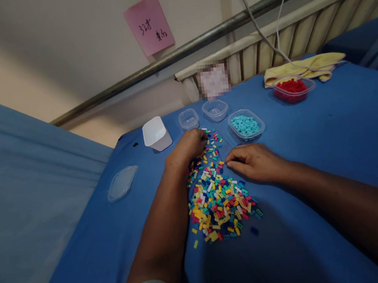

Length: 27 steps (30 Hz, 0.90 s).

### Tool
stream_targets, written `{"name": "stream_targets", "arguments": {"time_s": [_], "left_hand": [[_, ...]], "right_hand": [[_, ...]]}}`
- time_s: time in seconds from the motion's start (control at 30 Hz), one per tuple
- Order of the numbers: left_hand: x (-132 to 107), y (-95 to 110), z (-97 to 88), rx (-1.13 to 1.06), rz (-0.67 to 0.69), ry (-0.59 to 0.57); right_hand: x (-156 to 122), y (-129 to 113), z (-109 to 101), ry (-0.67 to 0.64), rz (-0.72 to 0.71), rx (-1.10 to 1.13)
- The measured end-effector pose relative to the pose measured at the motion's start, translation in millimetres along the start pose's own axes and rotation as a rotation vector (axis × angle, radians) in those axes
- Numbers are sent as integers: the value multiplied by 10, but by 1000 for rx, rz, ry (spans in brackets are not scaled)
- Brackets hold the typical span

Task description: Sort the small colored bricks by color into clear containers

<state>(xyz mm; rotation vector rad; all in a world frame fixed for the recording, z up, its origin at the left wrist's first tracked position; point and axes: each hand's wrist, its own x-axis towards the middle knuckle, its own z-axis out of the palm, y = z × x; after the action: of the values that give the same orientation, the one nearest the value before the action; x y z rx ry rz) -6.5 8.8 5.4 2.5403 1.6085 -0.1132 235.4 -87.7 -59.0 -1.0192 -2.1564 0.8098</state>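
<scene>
A heap of small coloured bricks (218, 198) lies on the blue cloth (323, 139) between my forearms. My left hand (189, 146) rests at the heap's far edge, fingers curled down among the bricks; what they pinch is hidden. My right hand (254, 161) lies on the cloth at the heap's right side, fingers bent and pressed together, tips touching the bricks. Just beyond the hands stand a clear tub of light-blue bricks (246, 124), two small clear tubs (215, 109) (189, 118) and a white tub (156, 133).
A clear tub of red bricks (292, 89) sits at the back right beside a yellow cloth (304, 68). A clear lid (123, 182) lies at the left. A pink note (149, 25) hangs on the wall, above a metal rail (175, 53). A cord (266, 39) hangs down.
</scene>
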Motion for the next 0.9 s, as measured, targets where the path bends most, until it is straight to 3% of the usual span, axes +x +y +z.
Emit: {"name": "stream_targets", "arguments": {"time_s": [0.3,0.47,0.7,0.9], "left_hand": [[-55,-1,-23,-164,-30,66],[-7,218,-149,-331,23,186],[419,676,-286,-335,169,242],[709,820,-237,-316,224,266]], "right_hand": [[9,0,10,10,23,11],[29,-16,10,19,29,21],[36,-32,-3,11,10,22],[42,-14,14,12,2,46]]}}
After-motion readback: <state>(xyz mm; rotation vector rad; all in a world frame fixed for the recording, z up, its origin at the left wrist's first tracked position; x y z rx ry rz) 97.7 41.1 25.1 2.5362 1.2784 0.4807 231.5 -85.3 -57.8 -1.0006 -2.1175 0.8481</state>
